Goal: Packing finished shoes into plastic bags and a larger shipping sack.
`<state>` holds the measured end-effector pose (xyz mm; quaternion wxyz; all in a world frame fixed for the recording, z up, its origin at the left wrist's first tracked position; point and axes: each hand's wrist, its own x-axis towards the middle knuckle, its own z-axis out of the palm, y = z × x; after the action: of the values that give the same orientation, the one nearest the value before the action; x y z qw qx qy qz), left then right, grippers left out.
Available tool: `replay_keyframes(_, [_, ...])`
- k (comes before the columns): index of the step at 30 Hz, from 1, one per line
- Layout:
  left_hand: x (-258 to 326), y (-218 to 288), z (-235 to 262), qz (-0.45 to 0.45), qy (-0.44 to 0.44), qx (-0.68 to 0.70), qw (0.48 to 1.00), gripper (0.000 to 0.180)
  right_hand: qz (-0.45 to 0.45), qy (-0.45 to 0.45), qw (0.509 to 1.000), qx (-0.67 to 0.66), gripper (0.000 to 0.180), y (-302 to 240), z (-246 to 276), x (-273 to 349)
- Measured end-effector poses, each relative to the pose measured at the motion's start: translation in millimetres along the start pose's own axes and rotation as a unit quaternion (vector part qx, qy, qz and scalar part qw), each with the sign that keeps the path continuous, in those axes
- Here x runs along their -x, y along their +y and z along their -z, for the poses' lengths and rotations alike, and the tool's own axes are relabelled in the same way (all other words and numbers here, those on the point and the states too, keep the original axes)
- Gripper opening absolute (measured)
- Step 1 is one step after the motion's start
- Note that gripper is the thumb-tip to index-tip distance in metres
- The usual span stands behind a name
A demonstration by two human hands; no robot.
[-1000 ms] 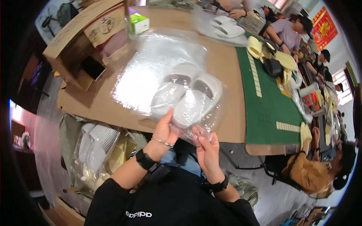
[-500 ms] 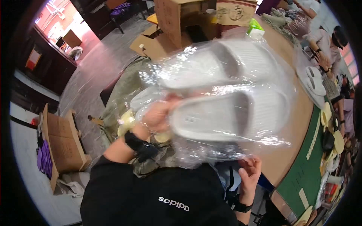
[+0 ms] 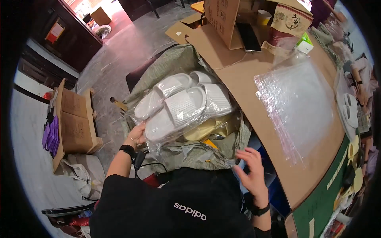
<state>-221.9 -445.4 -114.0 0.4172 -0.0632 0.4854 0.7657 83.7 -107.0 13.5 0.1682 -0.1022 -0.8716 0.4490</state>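
A pair of white ribbed slide slippers (image 3: 180, 105) in a transparent plastic bag lies tilted in the mouth of a grey-green woven sack (image 3: 154, 73). My left hand (image 3: 137, 134) is closed on the near-left heel end of that bag. More white slippers (image 3: 214, 93) show beside the pair, partly covered, and pale yellow slippers (image 3: 206, 129) sit lower in the sack. Over the sack's near right rim hovers my right hand (image 3: 252, 170), fingers apart, holding nothing.
To the right, a brown cardboard-covered table (image 3: 234, 75) bears a stack of transparent plastic bags (image 3: 297, 107). Behind stand a cardboard box (image 3: 220, 20), a phone (image 3: 248, 36) and a brown paper pouch (image 3: 289, 25). Other people work along the far right side. An upright carton (image 3: 75, 119) stands left.
The bagged white slippers have gone from over the table down and left into the sack. My right hand has lifted slightly, fingers spreading. The stack of bags is now uncovered.
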Motion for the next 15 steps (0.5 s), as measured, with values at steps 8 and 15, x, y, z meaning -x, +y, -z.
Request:
replay_keyframes(8, [-25, 17, -66, -0.038, -0.139, -0.142, 0.979, 0.035, 0.043, -0.238, 0.919, 0.313, 0.024, 6, -46, -40])
replay_keyframes(15, [-16, 56, -72, -0.016, -0.08, -0.165, 0.983, 0.03, 0.231, -0.166, 0.959, -0.014, 0.015, -36, -23, -37])
